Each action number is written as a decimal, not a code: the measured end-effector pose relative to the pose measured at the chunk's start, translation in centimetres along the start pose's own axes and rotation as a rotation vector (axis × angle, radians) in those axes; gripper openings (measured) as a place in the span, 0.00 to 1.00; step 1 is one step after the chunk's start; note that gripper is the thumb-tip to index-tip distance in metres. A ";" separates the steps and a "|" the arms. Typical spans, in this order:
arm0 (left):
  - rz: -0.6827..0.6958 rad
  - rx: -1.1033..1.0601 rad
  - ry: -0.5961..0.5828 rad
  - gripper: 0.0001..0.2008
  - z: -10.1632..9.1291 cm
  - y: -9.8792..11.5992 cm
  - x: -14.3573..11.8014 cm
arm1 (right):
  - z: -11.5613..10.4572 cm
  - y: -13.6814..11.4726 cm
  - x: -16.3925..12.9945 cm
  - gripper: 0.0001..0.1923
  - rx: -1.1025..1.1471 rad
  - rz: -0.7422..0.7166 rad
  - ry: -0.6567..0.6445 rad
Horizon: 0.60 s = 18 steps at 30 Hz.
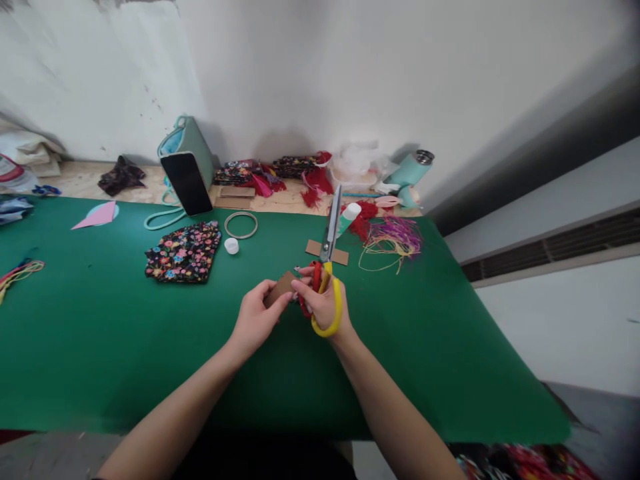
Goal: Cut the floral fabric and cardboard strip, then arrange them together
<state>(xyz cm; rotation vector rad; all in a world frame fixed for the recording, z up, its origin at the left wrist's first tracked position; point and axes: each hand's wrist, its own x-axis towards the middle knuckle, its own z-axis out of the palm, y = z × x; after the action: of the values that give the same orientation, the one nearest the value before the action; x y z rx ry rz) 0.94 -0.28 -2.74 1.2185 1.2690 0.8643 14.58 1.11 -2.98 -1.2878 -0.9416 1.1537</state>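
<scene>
Between the fingers of my left hand (pixel 259 313) is a small brown piece of cardboard (pixel 281 288). My right hand (pixel 325 303) has a pair of scissors (pixel 330 240) hooked on it, with red and yellow handles and blades pointing away from me. The right thumb and fingertips also touch the cardboard's right end, where a bit of dark patterned cloth shows, mostly hidden by the fingers. Beyond the scissors lies a flat cardboard strip (pixel 340 257), and a white and green glue stick (pixel 350 217) is partly behind the blades.
Floral fabric (pixel 185 252) lies left on the green mat (pixel 400 373), near a ring (pixel 241 225) and a white cap (pixel 231 246). A phone (pixel 187 183) leans on a pouch. Purple and yellow threads (pixel 393 241) are at right; a bottle (pixel 411 169) stands by the wall.
</scene>
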 end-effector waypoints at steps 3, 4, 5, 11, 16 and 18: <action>0.031 0.040 0.013 0.15 0.1 -0.3 0.1 | 0.0 0.3 -0.2 0.16 0.007 -0.004 0.026; 0.035 0.032 0.004 0.15 0.1 -0.4 0.1 | 0.0 0.4 -0.2 0.16 0.011 -0.007 0.036; 0.027 0.012 -0.009 0.15 0.2 -0.4 0.2 | 0.0 0.4 -0.3 0.16 0.012 -0.012 0.045; 0.069 0.020 0.000 0.14 0.2 -0.3 0.1 | -0.2 0.4 -0.3 0.15 0.034 -0.013 0.041; 0.053 -0.028 -0.054 0.16 0.1 -0.2 0.2 | -0.1 0.7 0.0 0.14 0.066 -0.028 0.067; 0.133 0.006 -0.014 0.18 0.1 -0.3 0.3 | 0.0 0.7 0.1 0.14 0.085 -0.037 0.074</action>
<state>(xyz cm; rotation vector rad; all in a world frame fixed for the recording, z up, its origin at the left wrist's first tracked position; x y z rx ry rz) 1.06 -0.09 -3.12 1.3232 1.1904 0.9471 14.51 1.21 -3.68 -1.2314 -0.8497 1.0984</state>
